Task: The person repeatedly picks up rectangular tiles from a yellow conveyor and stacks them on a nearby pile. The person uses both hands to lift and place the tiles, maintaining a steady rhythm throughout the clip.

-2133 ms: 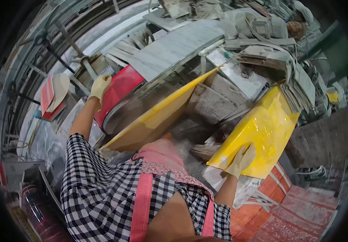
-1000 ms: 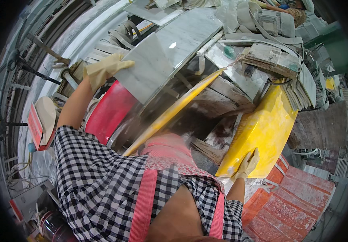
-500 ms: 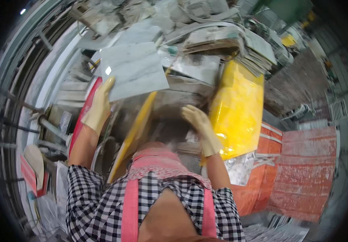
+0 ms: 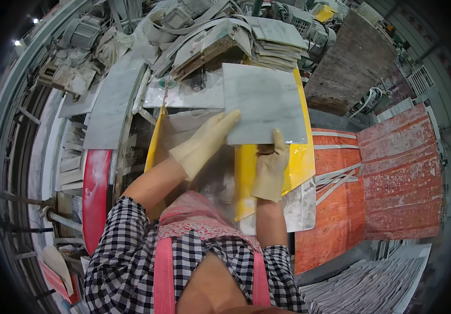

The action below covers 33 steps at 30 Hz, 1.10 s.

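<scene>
A flat, square grey-white veined stone tile [image 4: 267, 102] is held up in front of me, its broad face toward me. My left hand [image 4: 210, 136], in a pale cream rubber glove, grips the tile's left edge near its lower corner. The gloved right hand [image 4: 272, 165] holds the bottom edge from below, thumb on the face and fingers hidden behind. Behind and under the tile stands a yellow sheeted panel [image 4: 299, 170]. Another veined slab [image 4: 114, 107] lies to the left, apart from both hands.
A saw-like machine with an angled guard [image 4: 210, 47] stands ahead, beside stacked tiles [image 4: 278, 44]. At left is a red curved panel [image 4: 96, 199]. Orange sheeting [image 4: 335, 209] hangs at right, above many thin slabs on edge [image 4: 372, 282]. A brown board [image 4: 351, 63] leans at far right.
The tile has moved from the left over to the right, in front of the yellow panel. My right hand, empty before, now grips it too. My view has turned somewhat.
</scene>
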Each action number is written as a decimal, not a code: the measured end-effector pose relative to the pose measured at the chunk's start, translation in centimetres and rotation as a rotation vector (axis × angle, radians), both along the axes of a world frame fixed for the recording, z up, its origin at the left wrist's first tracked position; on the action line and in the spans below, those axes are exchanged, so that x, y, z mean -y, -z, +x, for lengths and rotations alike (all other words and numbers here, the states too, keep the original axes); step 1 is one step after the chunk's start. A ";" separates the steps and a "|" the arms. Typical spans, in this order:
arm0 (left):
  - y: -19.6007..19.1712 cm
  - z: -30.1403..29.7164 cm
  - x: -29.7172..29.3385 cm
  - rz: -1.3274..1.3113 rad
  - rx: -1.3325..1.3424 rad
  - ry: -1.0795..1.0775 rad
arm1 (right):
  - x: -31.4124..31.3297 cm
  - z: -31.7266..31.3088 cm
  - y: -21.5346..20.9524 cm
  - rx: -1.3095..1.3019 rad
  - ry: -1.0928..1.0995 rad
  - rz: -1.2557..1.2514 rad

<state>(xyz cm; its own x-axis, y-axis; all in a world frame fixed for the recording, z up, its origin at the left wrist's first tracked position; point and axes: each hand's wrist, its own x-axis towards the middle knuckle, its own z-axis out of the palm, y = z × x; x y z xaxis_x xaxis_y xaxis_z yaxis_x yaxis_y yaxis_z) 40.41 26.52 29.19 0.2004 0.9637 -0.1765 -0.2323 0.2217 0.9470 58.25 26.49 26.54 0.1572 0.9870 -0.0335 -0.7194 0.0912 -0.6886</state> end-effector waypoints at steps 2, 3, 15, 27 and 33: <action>0.9 0.1 -2.6 0.015 0.144 0.154 | -3.3 2.7 -0.5 0.009 0.057 -0.036; 1.8 -0.4 -3.8 0.003 0.121 0.187 | -5.1 3.6 -0.6 0.030 0.138 -0.122; 11.3 -14.6 -4.9 -0.271 -0.106 0.065 | -38.7 3.9 -3.7 -0.070 0.391 -0.079; 15.3 -16.2 -8.3 -0.410 -0.056 -0.010 | -47.7 2.2 -3.0 0.242 0.268 -0.210; 14.2 -16.5 -8.9 -0.381 -0.126 -0.006 | -45.2 5.1 -7.8 1.236 0.077 -0.498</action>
<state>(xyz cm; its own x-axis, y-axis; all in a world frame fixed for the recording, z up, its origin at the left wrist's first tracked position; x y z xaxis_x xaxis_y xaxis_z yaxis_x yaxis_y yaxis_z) 23.95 35.39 15.03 0.1487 0.8256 -0.5443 -0.1217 0.5615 0.8184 63.33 71.67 34.33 0.4001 0.8983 -0.1816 0.3927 -0.3471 -0.8516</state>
